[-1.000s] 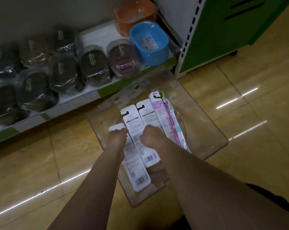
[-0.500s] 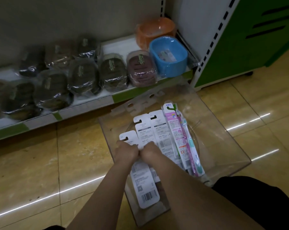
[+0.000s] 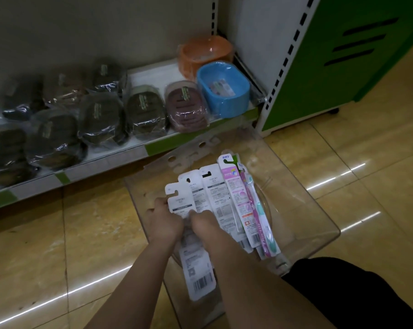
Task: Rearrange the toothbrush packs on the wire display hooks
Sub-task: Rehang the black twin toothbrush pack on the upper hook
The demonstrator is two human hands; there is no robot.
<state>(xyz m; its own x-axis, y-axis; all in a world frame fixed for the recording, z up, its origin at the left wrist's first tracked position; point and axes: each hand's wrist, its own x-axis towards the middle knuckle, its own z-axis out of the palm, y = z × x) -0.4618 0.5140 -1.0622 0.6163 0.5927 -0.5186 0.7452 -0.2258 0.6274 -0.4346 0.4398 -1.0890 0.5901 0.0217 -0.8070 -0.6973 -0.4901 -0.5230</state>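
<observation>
Toothbrush packs lie fanned in a clear plastic bin (image 3: 314, 217) standing on the tiled floor (image 3: 46, 245), in front of a low shelf (image 3: 101, 162).

Left hand (image 3: 164, 223): fingers curled over the left edge of the white pack (image 3: 196, 264), gripping it. Right hand (image 3: 204, 222): fingers curled down onto the same pack just beside the left hand; the 2 hands touch. Fingertips of both hands are hidden beneath the knuckles, so the exact pinch cannot be made out.

The white pack's long axis runs near to far, hook-hole end (image 3: 175, 193) pointing far toward the shelf, barcode end nearest the person. Its middle is covered by the hands.

To its right, 2 further white packs (image 3: 215, 188) lie parallel, hook ends far, partly overlapped. Right again, a pink toothbrush pack (image 3: 236, 193) lies on the same axis, with a pink and teal toothbrush (image 3: 260, 222) along its right edge. The near ends of these packs are cut off by the right forearm.

The bin's near wall is hard to trace against the floor. Print on all packs is too small to read.

On the shelf: dark wrapped items (image 3: 98, 117), blurred; a blue tub (image 3: 224, 89); an orange tub (image 3: 205, 53) behind it. A green cabinet (image 3: 354, 67) stands at far right.
</observation>
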